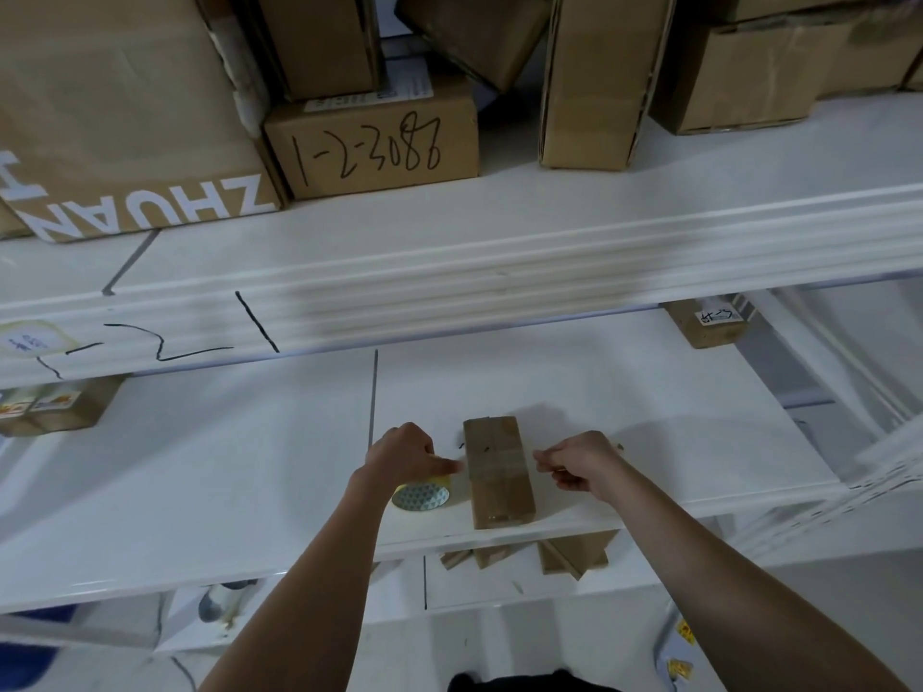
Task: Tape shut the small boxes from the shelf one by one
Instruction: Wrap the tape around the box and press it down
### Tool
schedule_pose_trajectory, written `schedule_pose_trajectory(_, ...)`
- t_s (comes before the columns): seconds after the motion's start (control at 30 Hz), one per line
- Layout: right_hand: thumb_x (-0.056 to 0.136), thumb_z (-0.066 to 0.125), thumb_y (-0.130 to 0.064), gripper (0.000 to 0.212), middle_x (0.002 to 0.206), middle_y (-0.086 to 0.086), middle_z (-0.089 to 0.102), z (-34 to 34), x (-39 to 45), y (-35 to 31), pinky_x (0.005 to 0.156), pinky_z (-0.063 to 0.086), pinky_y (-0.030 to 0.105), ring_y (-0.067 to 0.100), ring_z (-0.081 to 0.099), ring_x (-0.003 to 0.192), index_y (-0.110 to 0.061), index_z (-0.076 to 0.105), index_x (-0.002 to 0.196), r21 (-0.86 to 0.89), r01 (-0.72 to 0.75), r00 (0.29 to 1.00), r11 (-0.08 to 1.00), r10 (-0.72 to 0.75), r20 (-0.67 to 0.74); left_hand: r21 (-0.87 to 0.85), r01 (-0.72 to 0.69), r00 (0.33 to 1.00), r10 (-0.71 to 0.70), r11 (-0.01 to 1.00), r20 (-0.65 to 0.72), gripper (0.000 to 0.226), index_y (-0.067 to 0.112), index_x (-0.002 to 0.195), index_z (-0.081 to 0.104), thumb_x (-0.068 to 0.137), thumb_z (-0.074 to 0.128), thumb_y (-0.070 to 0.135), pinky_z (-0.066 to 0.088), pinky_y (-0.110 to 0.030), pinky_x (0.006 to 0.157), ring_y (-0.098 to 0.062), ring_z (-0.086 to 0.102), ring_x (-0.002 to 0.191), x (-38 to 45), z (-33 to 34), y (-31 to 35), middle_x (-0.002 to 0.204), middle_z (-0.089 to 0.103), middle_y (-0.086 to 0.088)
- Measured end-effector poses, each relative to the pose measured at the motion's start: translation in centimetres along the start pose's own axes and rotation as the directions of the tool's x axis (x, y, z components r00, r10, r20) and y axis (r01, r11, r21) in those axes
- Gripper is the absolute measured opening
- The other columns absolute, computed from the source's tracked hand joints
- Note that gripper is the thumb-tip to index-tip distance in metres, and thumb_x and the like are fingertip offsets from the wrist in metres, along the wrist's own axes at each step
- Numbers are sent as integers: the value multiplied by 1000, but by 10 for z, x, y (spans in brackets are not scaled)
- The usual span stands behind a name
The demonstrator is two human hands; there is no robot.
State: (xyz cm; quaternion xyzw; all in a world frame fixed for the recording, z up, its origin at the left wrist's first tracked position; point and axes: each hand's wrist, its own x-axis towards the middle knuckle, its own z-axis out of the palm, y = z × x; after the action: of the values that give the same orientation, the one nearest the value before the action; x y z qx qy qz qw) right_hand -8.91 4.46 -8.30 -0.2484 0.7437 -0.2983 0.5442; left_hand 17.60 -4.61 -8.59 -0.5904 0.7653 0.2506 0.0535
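On the middle shelf (649, 442): small box (499, 472) lies between both hands.
Left hand (404, 454) grips tape roll (421, 493); right hand (579, 462) pinches, apparently the tape end. Advise: keep strip taut, centred across the box.

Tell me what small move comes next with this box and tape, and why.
Probably press the tape strip down onto the box. A clear strip seems stretched across its top between the left hand, which holds the roll, and the right hand, which pinches its end.
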Motion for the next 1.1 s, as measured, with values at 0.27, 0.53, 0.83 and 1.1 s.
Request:
schedule_pose_trajectory(0.27, 78, 86, -17, 18, 72, 7, 77, 4, 9, 7, 59, 59, 27, 17, 67, 64, -2, 76, 81, -23, -19, 1000, 1000, 18, -22, -7, 32, 999, -32, 999, -6, 54, 27, 63, 61, 62, 71, 80, 44, -22, 56, -6, 62, 64, 1, 3, -1, 65, 63, 11)
schedule_pose_trajectory(0.53, 84, 81, -13, 12, 80, 10, 77, 13, 8, 12, 58, 59, 27, 24, 72, 76, -2, 75, 82, 19, -64, 997, 998, 65, -34, 32, 69, 997, -67, 997, -46, 54, 29, 72, 63, 62, 69, 82, 42, -22, 54, -5, 59, 64, 1, 11, 0, 69, 61, 13)
schedule_pose_trajectory(0.83, 92, 70, -7, 8, 91, 17, 72, 32, 7, 13, 71, 63, 39, 31, 71, 85, 0, 73, 93, 54, -114, 989, 992, 118, -91, 69, 53, 996, -48, 996, -72, 62, 24, 88, 74, 64, 67, 82, 55, -27, 69, -13, 66, 72, 3, 18, 6, 77, 67, 8)
schedule_pose_trajectory(1.1, 92, 61, -3, 9, 104, 23, 67, 46, -4, 19, 71, 59, 36, 36, 66, 94, 2, 64, 98, -61, -130, 968, 990, 114, -222, 55, 58, 997, -55, 997, -62, 59, 24, 88, 74, 67, 67, 79, 57, -29, 74, -13, 67, 73, 1, 17, 5, 79, 69, 7)
